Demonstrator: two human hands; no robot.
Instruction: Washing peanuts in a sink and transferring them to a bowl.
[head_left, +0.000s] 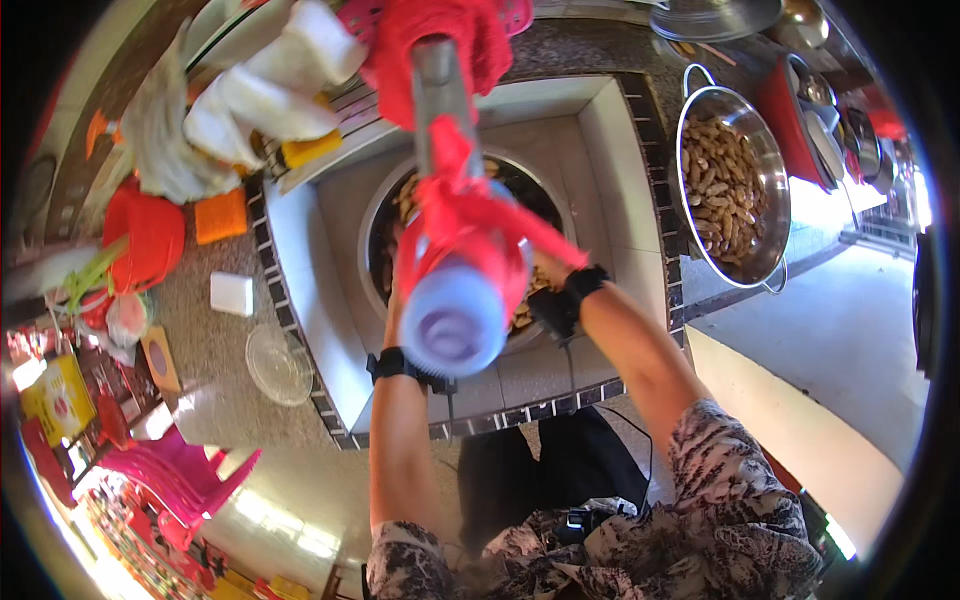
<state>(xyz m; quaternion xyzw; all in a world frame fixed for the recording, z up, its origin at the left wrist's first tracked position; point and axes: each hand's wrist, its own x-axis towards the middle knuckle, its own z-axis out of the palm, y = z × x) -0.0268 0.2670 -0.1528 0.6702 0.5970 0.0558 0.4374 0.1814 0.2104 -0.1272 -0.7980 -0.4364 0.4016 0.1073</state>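
Note:
Both of my hands reach down into a round metal basin (365, 251) standing in a tiled sink (626, 225). Unshelled peanuts (407, 199) and dark water show inside it. Only the wrist side of my left hand (394, 311) appears at the basin's left; its fingers are hidden. At the right, my right hand (551, 271) is partly covered by a red strip, so its grip cannot be seen. Above them hangs a metal tap (444, 90) wrapped in red cloth (390, 75), with a blurred bluish plastic piece (454, 322) tied on its end.
A two-handled metal colander or pan (776, 195) with peanuts stands right of the sink. On the left counter are a white block (232, 293), a clear plastic lid (279, 365), an orange sponge (220, 216) and a red basket (144, 240). White cloths (262, 105) hang at upper left.

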